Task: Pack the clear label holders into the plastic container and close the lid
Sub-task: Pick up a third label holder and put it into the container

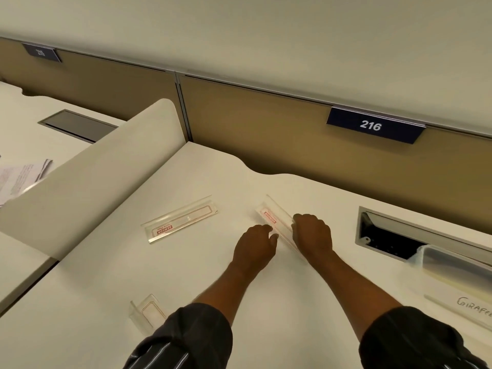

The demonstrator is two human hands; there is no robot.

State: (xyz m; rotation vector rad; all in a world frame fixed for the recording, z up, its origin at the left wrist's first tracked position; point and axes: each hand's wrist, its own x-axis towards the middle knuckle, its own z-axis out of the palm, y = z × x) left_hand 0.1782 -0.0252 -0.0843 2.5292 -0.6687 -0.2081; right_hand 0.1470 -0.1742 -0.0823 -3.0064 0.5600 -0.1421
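Three clear label holders on the white worktop (186, 275). One label holder (274, 218) lies at centre, angled away from the viewer, red print on its face; both hands are at it. Left hand (257, 243) sits at its left edge, fingers curled, fingertips touching the plastic. Right hand (314, 233) is at its right edge, fingers bent over the long side. Both hands' grip looks partly closed against the holder; whether the piece is lifted or flat on the surface cannot be told.

Second label holder (181, 219) lies flat to the left, well apart from the hands, red border and red logo visible. Third label holder (147, 311) sits near the front edge, partly behind the left sleeve (191, 339).

Plastic container (458, 267) at the right edge of view, translucent, near an open cable hatch (386, 241) in the worktop. A pale lid-like surface with handwriting "GIRAFFE" (474, 307) lies in front of it.

Number plate "216" (371, 125) hangs on the tan partition behind.
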